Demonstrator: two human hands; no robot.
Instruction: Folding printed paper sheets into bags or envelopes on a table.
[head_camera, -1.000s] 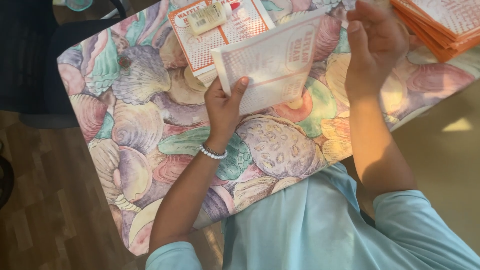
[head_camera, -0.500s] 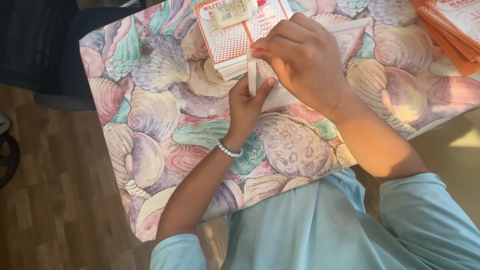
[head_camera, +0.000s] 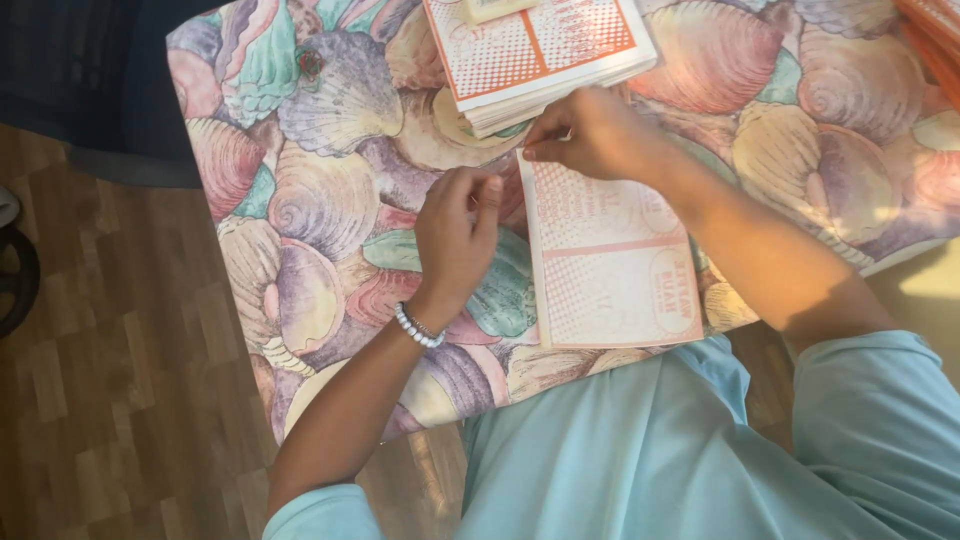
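A flat white paper bag with orange dotted print (head_camera: 610, 265) lies on the shell-patterned tablecloth (head_camera: 320, 210) close to my body. My right hand (head_camera: 590, 135) pinches the bag's top left corner between thumb and fingers. My left hand (head_camera: 455, 235) rests beside the bag's left edge, fingers curled, fingertips touching that edge near the top. A beaded bracelet sits on my left wrist.
A stack of the same orange-and-white paper bags (head_camera: 540, 50) lies at the far side of the table with a small object on top. More orange sheets (head_camera: 935, 35) sit at the top right. A dark chair (head_camera: 80, 90) stands at the left on the wood floor.
The bag was held up and folded in both hands; now it lies flat on the tablecloth. My right hand has moved to its top corner and my left hand to its left edge.
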